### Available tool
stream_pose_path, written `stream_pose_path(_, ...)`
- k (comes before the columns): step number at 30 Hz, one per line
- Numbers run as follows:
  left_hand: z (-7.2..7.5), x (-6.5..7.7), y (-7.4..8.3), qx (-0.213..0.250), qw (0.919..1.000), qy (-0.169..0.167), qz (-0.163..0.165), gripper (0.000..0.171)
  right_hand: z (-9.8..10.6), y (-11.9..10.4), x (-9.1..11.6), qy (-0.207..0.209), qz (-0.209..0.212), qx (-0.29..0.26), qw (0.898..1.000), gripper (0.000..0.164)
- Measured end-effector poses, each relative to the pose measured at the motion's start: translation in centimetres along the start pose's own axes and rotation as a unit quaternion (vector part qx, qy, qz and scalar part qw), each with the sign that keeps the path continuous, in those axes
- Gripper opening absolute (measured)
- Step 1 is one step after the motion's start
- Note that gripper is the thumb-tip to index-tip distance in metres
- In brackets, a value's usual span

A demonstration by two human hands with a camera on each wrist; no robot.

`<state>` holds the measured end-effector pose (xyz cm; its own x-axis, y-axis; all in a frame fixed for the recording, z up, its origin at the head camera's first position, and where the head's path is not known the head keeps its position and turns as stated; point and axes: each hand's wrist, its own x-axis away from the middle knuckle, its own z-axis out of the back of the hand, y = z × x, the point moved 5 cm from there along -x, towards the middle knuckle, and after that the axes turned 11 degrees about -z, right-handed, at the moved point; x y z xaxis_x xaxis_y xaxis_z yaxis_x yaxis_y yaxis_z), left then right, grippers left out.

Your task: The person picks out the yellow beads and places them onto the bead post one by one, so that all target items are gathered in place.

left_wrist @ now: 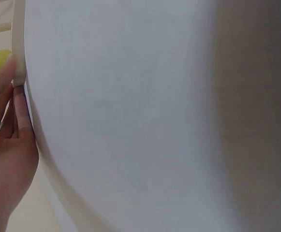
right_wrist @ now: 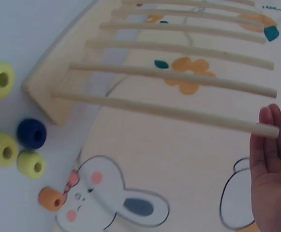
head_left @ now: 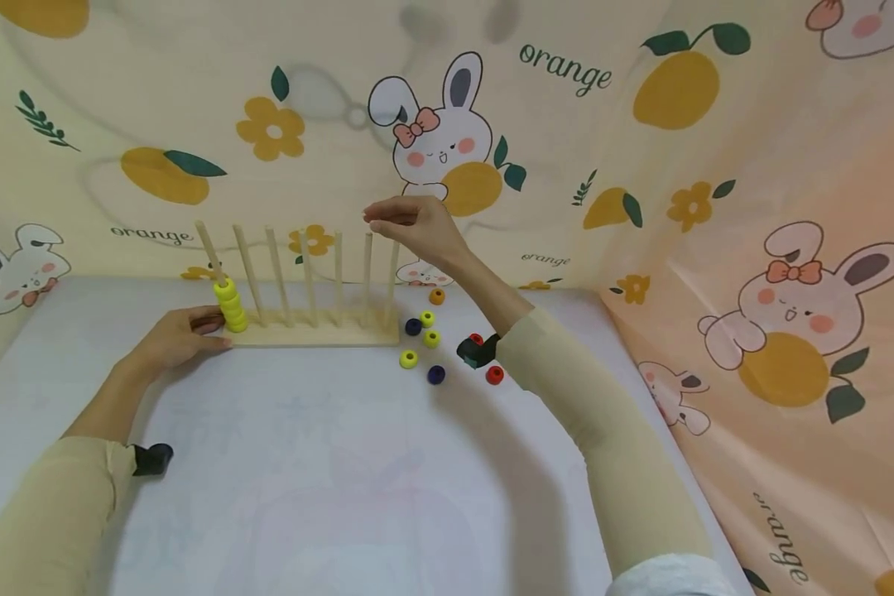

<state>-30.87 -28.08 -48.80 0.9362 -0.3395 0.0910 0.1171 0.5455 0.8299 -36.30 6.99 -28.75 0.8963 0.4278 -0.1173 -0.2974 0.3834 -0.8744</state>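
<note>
A wooden peg stand with a row of several upright pegs is at the left-centre of the table. Several yellow beads are stacked on its leftmost peg. My left hand holds the stand's left end, thumb at the front corner and fingers behind. In the left wrist view, the fingers meet the end of the base beside the yellow beads. My right hand is raised over the stand's right end. Its extended fingers overlap the tip of the end peg in the right wrist view, with no bead visible there.
Right of the stand lie loose yellow beads, dark blue beads, red beads and an orange bead. One red bead is partly hidden by the black wrist camera. A printed cloth hangs behind the table.
</note>
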Motion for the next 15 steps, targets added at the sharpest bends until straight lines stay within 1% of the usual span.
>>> stream_pose_path(2,0.0,-0.1,0.0,-0.001,1.0,0.001,-0.004,0.085,0.5,0.7,0.4,0.004,-0.003,0.007,1.0,0.025)
stream_pose_path(4,0.0,-0.1,0.0,-0.002,1.0,0.0,-0.005,0.085,1.0,2.1,0.2,0.009,-0.006,0.011,1.0,0.025)
stream_pose_path(11,0.2,-0.2,-0.2,-0.01,0.9999,0.003,-0.001,0.086,2.4,4.2,1.3,0.015,-0.008,0.006,1.0,0.023)
stream_pose_path(15,0.1,-0.3,-0.3,-0.008,1.0,0.002,-0.001,0.085,2.8,5.5,1.9,0.016,-0.018,0.004,1.0,0.023)
